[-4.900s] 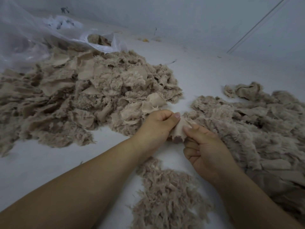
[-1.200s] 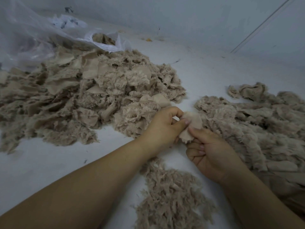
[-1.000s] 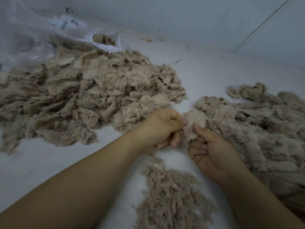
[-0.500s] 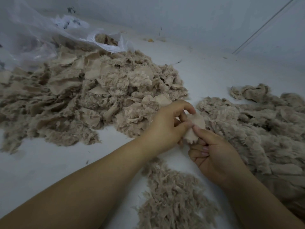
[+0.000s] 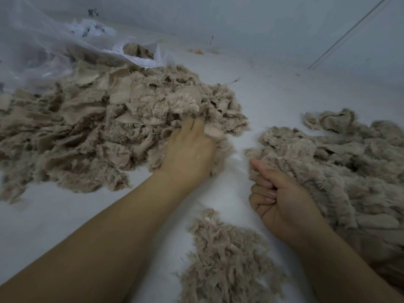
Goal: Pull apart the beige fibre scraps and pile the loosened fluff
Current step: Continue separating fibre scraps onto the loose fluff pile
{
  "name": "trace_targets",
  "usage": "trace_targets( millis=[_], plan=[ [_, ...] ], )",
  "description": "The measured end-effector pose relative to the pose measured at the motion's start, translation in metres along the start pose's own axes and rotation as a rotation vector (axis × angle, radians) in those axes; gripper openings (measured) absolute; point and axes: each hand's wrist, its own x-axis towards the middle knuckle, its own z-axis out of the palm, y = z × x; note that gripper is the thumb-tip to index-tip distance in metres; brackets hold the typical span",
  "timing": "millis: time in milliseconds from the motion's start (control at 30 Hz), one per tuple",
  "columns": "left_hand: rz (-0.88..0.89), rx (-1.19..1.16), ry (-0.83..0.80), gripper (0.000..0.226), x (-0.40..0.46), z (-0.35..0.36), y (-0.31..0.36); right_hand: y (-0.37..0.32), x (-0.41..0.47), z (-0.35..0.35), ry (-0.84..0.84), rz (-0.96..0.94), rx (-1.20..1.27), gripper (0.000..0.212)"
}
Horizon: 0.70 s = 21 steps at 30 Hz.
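Note:
A big heap of beige fibre scraps (image 5: 98,119) covers the left of the white surface. My left hand (image 5: 190,154) reaches into its near right edge, fingers dug into the scraps and closing on a flat beige scrap (image 5: 215,133); the fingertips are hidden. My right hand (image 5: 282,202) rests with its fingers curled into the palm and nothing visible in them, thumb against the edge of the fluffy pile on the right (image 5: 349,162). A smaller pile of loosened fluff (image 5: 225,254) lies between my forearms.
A clear plastic bag (image 5: 43,47) holding more scraps lies at the back left, its mouth over the heap. A pale wall (image 5: 240,18) closes off the far side. The bare white surface (image 5: 65,215) shows near left and between the piles.
The scrap that both hands pinched is gone from them. My left hand has moved away and up into the left heap. My right hand has curled and sunk toward the right pile.

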Motion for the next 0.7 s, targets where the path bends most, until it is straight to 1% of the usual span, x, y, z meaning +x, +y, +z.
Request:
trace_targets(
  millis=[33, 100, 133, 200, 267, 333, 367, 400, 433, 467, 567, 633, 700],
  plan=[
    [0.052, -0.034, 0.048, 0.007, -0.002, -0.002, 0.005, 0.000, 0.000, 0.001, 0.007, -0.006, 0.006, 0.022],
    [0.139, -0.168, 0.104, 0.008, -0.005, -0.001, 0.019, 0.000, 0.000, 0.002, 0.016, -0.026, 0.019, 0.024],
    [0.160, -0.285, 0.075, 0.008, -0.006, 0.001, 0.027, 0.000, 0.000, 0.002, 0.022, -0.037, 0.024, 0.027],
    [0.175, -0.512, -0.044, 0.022, -0.004, 0.006, 0.042, 0.001, 0.001, 0.002, 0.023, -0.052, 0.032, 0.034],
    [0.166, -0.665, -0.179, 0.036, 0.003, 0.013, 0.052, 0.001, 0.001, 0.002, 0.003, -0.052, 0.041, 0.038],
    [0.179, -0.706, -0.267, 0.044, 0.014, 0.020, 0.056, 0.001, 0.002, 0.003, -0.007, -0.044, 0.047, 0.032],
    [0.204, -0.695, -0.295, 0.042, 0.020, 0.024, 0.057, 0.000, 0.001, 0.003, -0.010, -0.038, 0.046, 0.025],
    [0.234, -0.662, -0.313, 0.034, 0.026, 0.026, 0.059, 0.000, 0.001, 0.003, -0.012, -0.031, 0.046, 0.019],
    [0.259, -0.623, -0.328, 0.022, 0.031, 0.027, 0.060, -0.001, 0.001, 0.003, -0.009, -0.022, 0.049, 0.017],
    [0.275, -0.597, -0.339, 0.014, 0.035, 0.027, 0.062, -0.002, 0.001, 0.003, -0.002, -0.015, 0.053, 0.019],
    [0.282, -0.650, -0.301, 0.012, 0.038, 0.027, 0.065, -0.003, 0.000, 0.003, 0.013, 0.005, 0.079, 0.020],
    [0.263, -0.672, -0.253, 0.019, 0.033, 0.031, 0.061, -0.004, 0.000, 0.004, 0.008, 0.029, 0.107, 0.018],
    [0.245, -0.661, -0.234, 0.019, 0.027, 0.035, 0.054, -0.004, 0.000, 0.002, 0.005, 0.041, 0.129, 0.020]
  ],
)
